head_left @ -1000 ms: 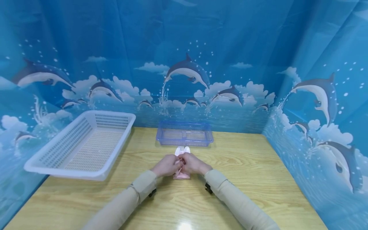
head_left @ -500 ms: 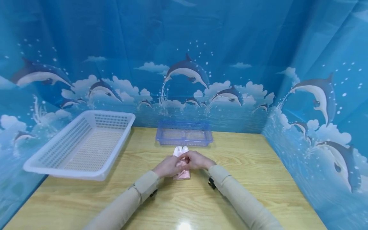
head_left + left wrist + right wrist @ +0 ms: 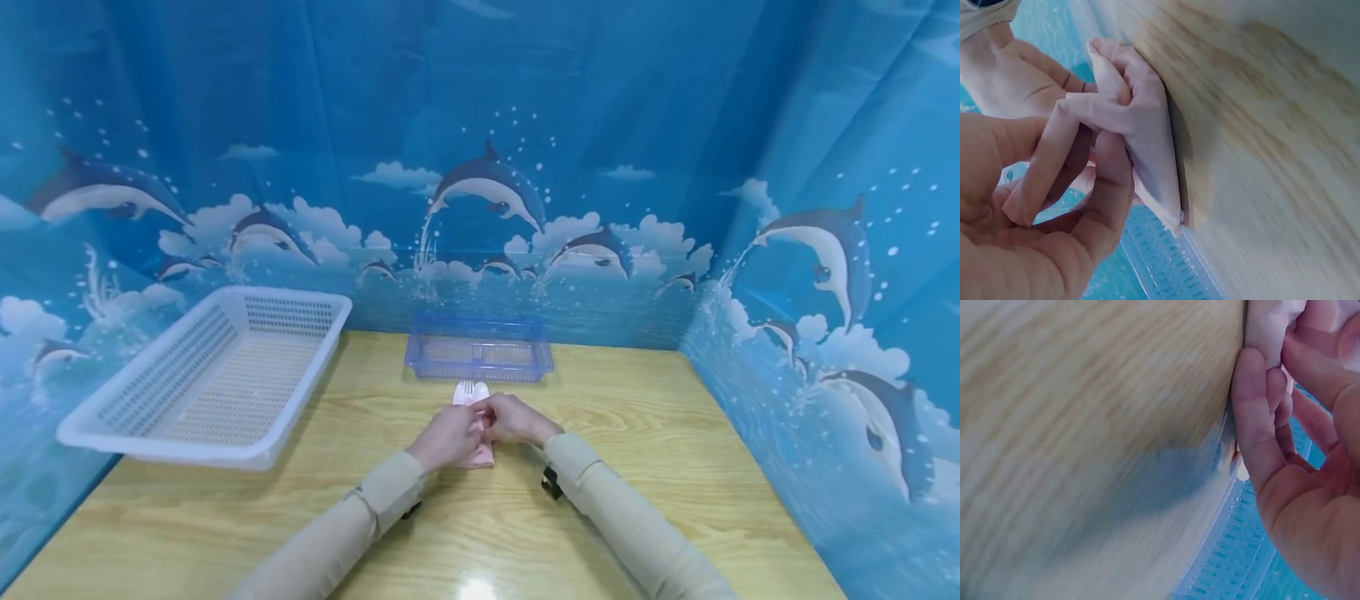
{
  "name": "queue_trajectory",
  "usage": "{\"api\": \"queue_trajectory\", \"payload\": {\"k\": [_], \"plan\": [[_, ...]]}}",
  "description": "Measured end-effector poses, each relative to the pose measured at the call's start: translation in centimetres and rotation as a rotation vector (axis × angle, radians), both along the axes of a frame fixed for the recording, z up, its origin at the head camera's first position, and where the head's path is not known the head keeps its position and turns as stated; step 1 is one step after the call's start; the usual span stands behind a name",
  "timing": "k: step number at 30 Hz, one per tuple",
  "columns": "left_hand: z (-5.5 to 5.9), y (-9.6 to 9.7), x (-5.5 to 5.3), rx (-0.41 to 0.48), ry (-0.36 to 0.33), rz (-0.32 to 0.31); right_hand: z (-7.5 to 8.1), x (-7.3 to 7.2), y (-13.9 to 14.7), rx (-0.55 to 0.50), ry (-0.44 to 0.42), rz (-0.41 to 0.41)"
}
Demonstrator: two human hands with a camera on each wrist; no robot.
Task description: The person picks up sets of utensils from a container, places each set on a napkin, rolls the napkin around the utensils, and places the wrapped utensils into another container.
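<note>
A white fork point(image 3: 467, 390) and spoon point(image 3: 482, 390) lie side by side at mid-table, heads toward the far side. Pink cloth point(image 3: 480, 457) surrounds their handles, its near end lying on the wood. From the left, my left hand point(image 3: 448, 435) pinches the cloth; the left wrist view shows a narrow fold point(image 3: 1050, 147) of it running between thumb and fingers. Opposite it, my right hand point(image 3: 519, 419) pinches the cloth near the cutlery heads, with a finger point(image 3: 1254, 412) low along the tabletop in the right wrist view. The hands cover the middle of the bundle.
A blue-purple plastic basket point(image 3: 480, 372) with a divider stands just beyond the cutlery. To the left is a large white slotted basket point(image 3: 307, 387). The wooden table point(image 3: 615, 450) meets a dolphin-print curtain point(image 3: 630, 250) at the back and sides.
Both hands stay at the pink cloth. The right hand shifted slightly outward, then held its place; the left moved a little inward and forward. The baskets stand where they were.
</note>
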State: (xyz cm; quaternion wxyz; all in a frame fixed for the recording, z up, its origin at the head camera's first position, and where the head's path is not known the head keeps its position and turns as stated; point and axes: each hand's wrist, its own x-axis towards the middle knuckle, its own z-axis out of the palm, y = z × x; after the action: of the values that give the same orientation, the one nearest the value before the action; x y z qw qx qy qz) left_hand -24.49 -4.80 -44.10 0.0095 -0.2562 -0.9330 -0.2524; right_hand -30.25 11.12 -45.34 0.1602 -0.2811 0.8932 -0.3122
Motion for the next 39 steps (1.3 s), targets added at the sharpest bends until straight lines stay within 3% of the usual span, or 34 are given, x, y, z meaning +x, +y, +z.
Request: {"api": "queue_trajectory", "payload": {"k": [2,4,6,10,12,14,16,18,24,26,29,33,39], "plan": [[-0.1,0.3,0.0,0.013,0.017,0.000,0.0,0.0,0.1,0.000,-0.003,0.003],[-0.2,0.5,0.1,0.097,-0.065,0.043,0.1,0.0,0.2,-0.008,-0.025,0.001],[-0.2,0.5,0.1,0.122,-0.105,0.032,0.2,0.1,0.3,-0.016,-0.030,-0.001],[0.2,-0.3,0.1,0.162,-0.229,-0.011,0.3,0.2,0.7,-0.066,-0.056,-0.014],[0.3,-0.8,0.1,0.160,-0.257,-0.064,0.2,0.1,1.1,-0.134,-0.150,-0.034],[0.2,-1.3,0.1,0.140,-0.245,-0.138,0.2,0.1,1.6,-0.233,-0.303,-0.072],[0.1,-1.7,0.2,0.081,-0.188,-0.206,0.2,0.0,2.1,-0.313,-0.453,-0.121],[-0.1,-1.9,0.3,0.017,-0.140,-0.238,0.4,0.2,2.3,-0.332,-0.533,-0.169],[0.1,-2.2,1.3,-0.193,-0.050,-0.245,0.8,1.1,2.0,-0.189,-0.520,-0.181],[0.1,-2.3,1.4,-0.198,-0.026,-0.266,0.8,1.2,2.0,-0.176,-0.519,-0.174],[-0.1,-2.5,1.1,-0.107,-0.008,-0.286,0.6,1.5,1.9,-0.182,-0.505,-0.209],[-0.5,-2.6,0.6,0.046,0.011,-0.217,0.3,2.1,1.6,-0.161,-0.451,-0.271],[-1.0,-2.2,0.0,0.089,-0.098,0.077,0.6,2.8,1.3,-0.047,-0.357,-0.295]]}}
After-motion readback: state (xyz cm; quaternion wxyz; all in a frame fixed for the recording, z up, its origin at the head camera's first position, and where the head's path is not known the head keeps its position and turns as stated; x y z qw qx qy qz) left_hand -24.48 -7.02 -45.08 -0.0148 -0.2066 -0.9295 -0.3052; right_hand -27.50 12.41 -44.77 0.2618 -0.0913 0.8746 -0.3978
